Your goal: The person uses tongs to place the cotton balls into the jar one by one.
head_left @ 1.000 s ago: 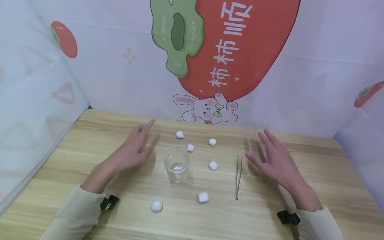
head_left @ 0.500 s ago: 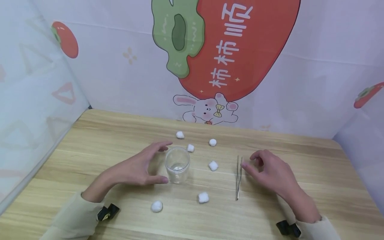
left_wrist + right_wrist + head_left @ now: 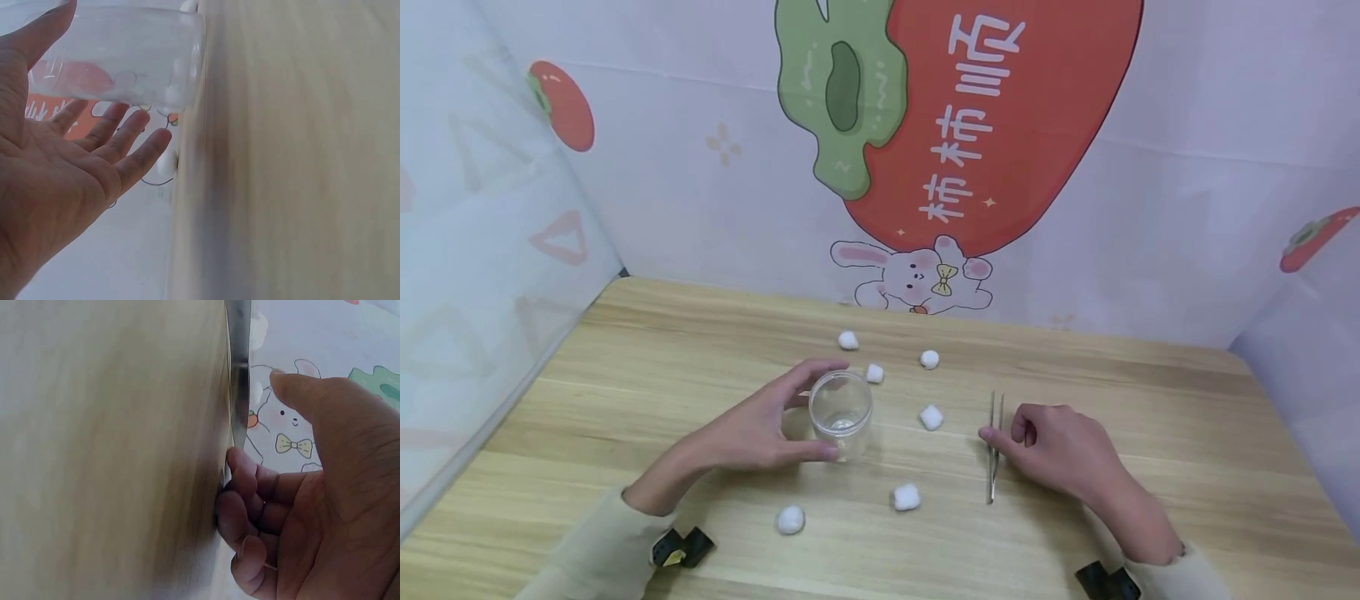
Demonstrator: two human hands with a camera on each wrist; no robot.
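Note:
A clear, empty-looking plastic jar point(image 3: 850, 433) stands upright on the table. My left hand point(image 3: 760, 433) is spread around its left side, thumb at the front and fingers behind. The left wrist view shows the palm apart from the jar point(image 3: 144, 56), with the fingers extended. Steel tweezers point(image 3: 992, 483) lie on the table, tips spread toward the back wall. Over them reaches the thumb of my right hand point(image 3: 1067, 454). In the right wrist view, the fingers curl low at the tabletop with a fingertip right at the tweezers point(image 3: 239, 369), while the thumb stays apart from the fingers.
Several white cotton balls lie scattered: one near the front point(image 3: 790, 520), another front centre point(image 3: 906, 497), one between jar and tweezers point(image 3: 931, 417), and others behind. A patterned cloth wall point(image 3: 700, 217) borders the back edge of the wooden table point(image 3: 625, 358).
My left hand has moved right and come around the jar. The right hand has come down and left to the tweezers, its fingers curling. Jar, tweezers and cotton balls have stayed put.

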